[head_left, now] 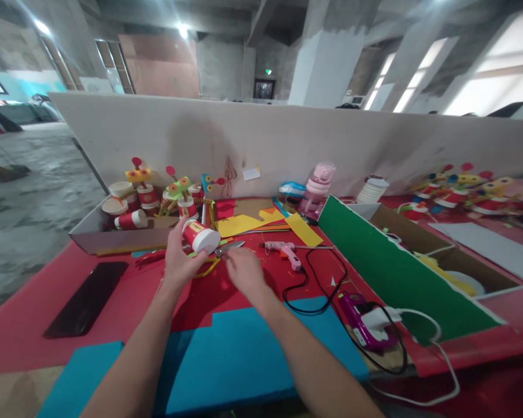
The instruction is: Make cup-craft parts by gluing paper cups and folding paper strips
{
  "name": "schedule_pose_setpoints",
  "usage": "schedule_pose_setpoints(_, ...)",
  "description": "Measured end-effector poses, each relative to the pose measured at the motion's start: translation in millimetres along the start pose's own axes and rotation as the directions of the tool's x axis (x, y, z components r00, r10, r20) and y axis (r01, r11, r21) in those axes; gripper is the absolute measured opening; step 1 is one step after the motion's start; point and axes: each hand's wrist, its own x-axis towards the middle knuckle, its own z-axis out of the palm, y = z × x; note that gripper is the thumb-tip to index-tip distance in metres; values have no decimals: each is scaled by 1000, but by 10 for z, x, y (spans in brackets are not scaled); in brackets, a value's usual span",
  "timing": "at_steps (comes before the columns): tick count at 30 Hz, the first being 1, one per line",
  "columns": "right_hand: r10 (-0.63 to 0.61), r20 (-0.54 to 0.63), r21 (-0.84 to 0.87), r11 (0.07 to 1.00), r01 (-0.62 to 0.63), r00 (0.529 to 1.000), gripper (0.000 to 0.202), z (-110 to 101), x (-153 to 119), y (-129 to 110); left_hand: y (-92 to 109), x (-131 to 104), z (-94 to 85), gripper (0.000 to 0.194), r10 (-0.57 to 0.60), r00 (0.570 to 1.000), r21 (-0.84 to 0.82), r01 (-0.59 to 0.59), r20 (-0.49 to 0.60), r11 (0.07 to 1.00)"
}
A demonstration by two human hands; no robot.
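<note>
My left hand [178, 255] is wrapped round a white paper cup [200, 237] with a red band and a yellow patch. The cup is tilted, and its white round end faces right and toward me. My right hand [246, 270] is just to the right of the cup, apart from it, with its fingers curled together. Whatever they may hold is hidden. Just beyond those fingers shows a grey metal blade [233, 246], perhaps of scissors; whether the hand touches it I cannot tell. A pink glue gun [285, 251] lies to the right on the red tabletop [244, 296].
A box [126, 239] at left holds cups and robot-like figures. Yellow paper [237, 225] lies at the back. A black phone [87, 299] lies left, blue sheets [244, 354] in front. At right stand a green-sided box [396, 273] and a purple power strip [361, 319] with cables.
</note>
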Motion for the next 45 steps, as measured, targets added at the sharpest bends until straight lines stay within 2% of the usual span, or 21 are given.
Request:
schedule_pose_setpoints(2,108,-193,94,991,-92,975,30,-185,-89,306,38,-42,51,86,125,990,184,-136,71,974)
schedule_pose_setpoints(4,200,-288,243,961,-131,936,29,-277,-135,550,58,-91,125,87,177,972,291,-217,156,932)
schedule_pose_setpoints(5,247,-294,359,924,-133,923,29,-285,-143,630,62,-115,163,87,181,964,309,-235,193,922)
schedule_pose_setpoints(6,288,-259,490,862,-131,922,30,-274,-144,680,65,-138,197,87,181,958,303,-245,224,921)
schedule_pose_setpoints(8,336,-120,739,659,-142,934,32,-217,-132,694,70,-176,248,88,193,945,236,-258,264,937)
schedule_pose_setpoints(11,272,114,932,305,-198,956,37,-147,-110,590,81,-208,273,89,262,919,102,-303,295,948)
schedule_pose_setpoints(12,234,162,948,231,-217,959,38,-142,-108,548,84,-213,271,91,293,907,86,-332,302,939)
schedule_pose_setpoints(14,175,198,956,184,-230,964,39,-162,-116,484,93,-216,262,93,361,874,107,-414,326,904)
schedule_pose_setpoints(17,91,195,944,252,-212,977,45,-232,-145,454,115,-213,250,93,459,800,179,-553,387,814)
schedule_pose_setpoints(20,36,215,920,328,-214,976,52,-283,-170,475,155,-214,250,92,512,739,206,-637,438,743)
schedule_pose_setpoints(23,37,218,889,404,-214,975,56,-281,-176,499,197,-229,263,89,526,706,211,-671,474,711)
schedule_pose_setpoints(26,45,207,865,458,-204,977,56,-253,-174,506,212,-249,283,84,528,695,206,-679,488,704)
schedule_pose_setpoints(28,62,204,872,443,-210,977,53,-239,-172,497,204,-257,293,82,521,711,205,-664,473,719)
schedule_pose_setpoints(33,105,244,917,297,-264,964,50,-267,-157,478,158,-235,272,88,493,749,206,-620,441,757)
schedule_pose_setpoints(36,145,188,929,294,-223,972,51,-304,-145,540,118,-190,210,99,461,786,206,-573,413,793)
schedule_pose_setpoints(38,182,121,899,397,-185,976,51,-320,-147,615,86,-152,160,100,414,833,220,-510,368,832)
schedule_pose_setpoints(40,198,50,806,570,-157,979,52,-331,-157,690,51,-114,119,93,364,875,246,-448,321,860)
schedule_pose_setpoints(42,172,3,685,717,-128,985,52,-343,-173,739,14,-82,95,84,336,895,275,-415,292,867)
schedule_pose_setpoints(45,113,-15,562,823,-85,994,50,-376,-202,750,-36,-52,87,74,329,906,316,-404,266,858)
